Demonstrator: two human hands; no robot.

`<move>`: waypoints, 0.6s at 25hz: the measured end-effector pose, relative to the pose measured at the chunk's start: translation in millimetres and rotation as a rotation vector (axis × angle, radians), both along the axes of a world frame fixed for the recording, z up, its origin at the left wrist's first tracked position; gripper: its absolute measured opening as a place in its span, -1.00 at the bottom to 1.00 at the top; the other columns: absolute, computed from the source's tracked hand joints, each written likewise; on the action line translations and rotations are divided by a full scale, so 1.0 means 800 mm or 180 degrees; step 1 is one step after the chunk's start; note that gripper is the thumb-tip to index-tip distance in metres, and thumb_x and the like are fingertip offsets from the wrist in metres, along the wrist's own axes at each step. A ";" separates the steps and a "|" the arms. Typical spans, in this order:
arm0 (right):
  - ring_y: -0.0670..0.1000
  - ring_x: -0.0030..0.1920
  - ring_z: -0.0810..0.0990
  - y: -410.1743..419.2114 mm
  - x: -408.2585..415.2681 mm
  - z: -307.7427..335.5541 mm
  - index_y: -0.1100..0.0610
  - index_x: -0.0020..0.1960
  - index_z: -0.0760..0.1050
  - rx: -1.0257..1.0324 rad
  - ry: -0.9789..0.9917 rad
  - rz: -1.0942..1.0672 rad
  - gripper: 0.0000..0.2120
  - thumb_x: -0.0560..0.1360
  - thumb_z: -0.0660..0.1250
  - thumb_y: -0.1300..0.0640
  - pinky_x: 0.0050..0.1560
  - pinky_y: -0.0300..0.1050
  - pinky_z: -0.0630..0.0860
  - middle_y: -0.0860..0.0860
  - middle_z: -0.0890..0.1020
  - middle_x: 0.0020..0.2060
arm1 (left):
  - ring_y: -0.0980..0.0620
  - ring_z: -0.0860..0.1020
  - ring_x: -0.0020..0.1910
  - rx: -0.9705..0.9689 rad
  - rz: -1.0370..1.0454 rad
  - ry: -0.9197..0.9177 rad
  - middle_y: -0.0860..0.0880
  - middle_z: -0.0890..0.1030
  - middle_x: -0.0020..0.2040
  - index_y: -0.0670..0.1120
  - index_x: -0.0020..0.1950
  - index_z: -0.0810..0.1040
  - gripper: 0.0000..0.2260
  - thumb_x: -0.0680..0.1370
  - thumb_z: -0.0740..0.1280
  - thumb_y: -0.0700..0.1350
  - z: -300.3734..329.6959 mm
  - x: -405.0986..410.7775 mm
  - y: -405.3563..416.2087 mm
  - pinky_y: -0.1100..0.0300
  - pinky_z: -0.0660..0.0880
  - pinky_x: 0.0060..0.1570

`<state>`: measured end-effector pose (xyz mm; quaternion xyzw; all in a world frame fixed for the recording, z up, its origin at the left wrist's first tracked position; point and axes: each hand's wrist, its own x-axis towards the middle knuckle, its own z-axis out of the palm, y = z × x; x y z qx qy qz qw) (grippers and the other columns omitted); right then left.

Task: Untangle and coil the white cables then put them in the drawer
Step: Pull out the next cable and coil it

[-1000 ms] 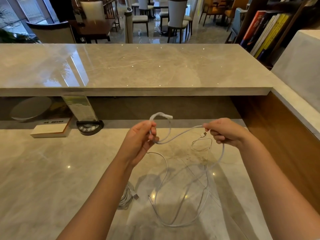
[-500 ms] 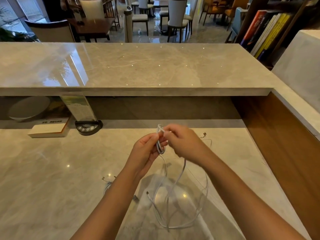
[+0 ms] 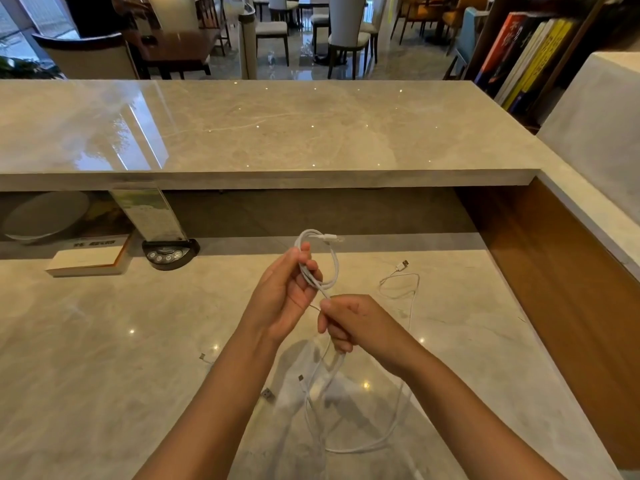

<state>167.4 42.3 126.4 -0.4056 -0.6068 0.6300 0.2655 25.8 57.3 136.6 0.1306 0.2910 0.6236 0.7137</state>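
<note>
Left hand [image 3: 284, 296] raised above the marble worktop [image 3: 104, 358], fingers [image 3: 304, 252] curled and pinching a small loop of white cable [image 3: 334, 268]; plug end of that loop projecting to the right above the hand. Right hand [image 3: 353, 322] just below and to the right of the left, fingers pressed together around the same cable where it leaves the loop. Below the right hand, remaining length of cable hanging down in long slack loops that rest on the worktop between the forearms. Second thin white cable [image 3: 412, 292] lying on the worktop to the right of the hands, its USB plug [image 3: 402, 265] at the far end, apart from both hands. Two small connector ends visible on the worktop near the left forearm. At far left, under the raised counter ledge [image 3: 277, 133]: a book [image 3: 86, 261], a black-based sign stand [image 3: 166, 244] and a pale plate [image 3: 41, 216]. Drawer not identifiable.
</note>
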 end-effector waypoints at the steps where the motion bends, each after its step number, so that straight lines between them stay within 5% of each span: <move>1: -0.08 -0.51 0.35 0.003 0.009 -0.004 0.14 -0.29 0.50 -0.0271 0.0281 0.0139 -0.70 0.58 0.18 0.13 -0.35 -0.21 0.39 -0.05 0.35 -0.52 | 0.19 0.55 -0.46 0.0019 0.0070 -0.0116 0.02 0.56 -0.44 -0.16 -0.11 0.51 -0.83 0.57 0.15 -0.20 0.002 -0.006 0.003 0.29 0.57 -0.31; 5: -0.07 -0.47 0.43 0.030 0.057 -0.002 0.17 -0.20 0.53 -0.0779 0.0528 0.0571 -0.85 0.48 0.22 0.23 -0.28 -0.16 0.51 -0.04 0.42 -0.47 | 0.18 0.51 -0.51 0.0088 0.0175 -0.0311 0.02 0.51 -0.47 -0.16 -0.10 0.49 -0.89 0.43 0.23 -0.18 0.008 -0.023 0.007 0.31 0.57 -0.33; 11: -0.07 -0.46 0.47 0.062 0.102 0.006 0.14 -0.23 0.56 -0.0777 -0.0714 0.1292 -0.74 0.57 0.19 0.16 -0.32 -0.19 0.54 0.00 0.49 -0.47 | 0.17 0.48 -0.53 0.0269 0.0080 -0.1062 -0.01 0.51 -0.43 -0.24 -0.13 0.57 -0.88 0.40 0.39 -0.20 0.014 -0.039 0.009 0.33 0.51 -0.47; 15: -0.09 -0.51 0.31 0.088 0.110 0.023 0.16 -0.28 0.52 -0.0398 -0.1516 0.0064 -0.74 0.50 0.30 0.03 -0.46 -0.25 0.29 -0.01 0.40 -0.50 | 0.19 0.46 -0.52 0.0512 -0.0482 -0.0017 0.03 0.51 -0.41 -0.18 -0.16 0.59 -0.79 0.29 0.52 -0.16 0.013 -0.044 0.004 0.35 0.50 -0.47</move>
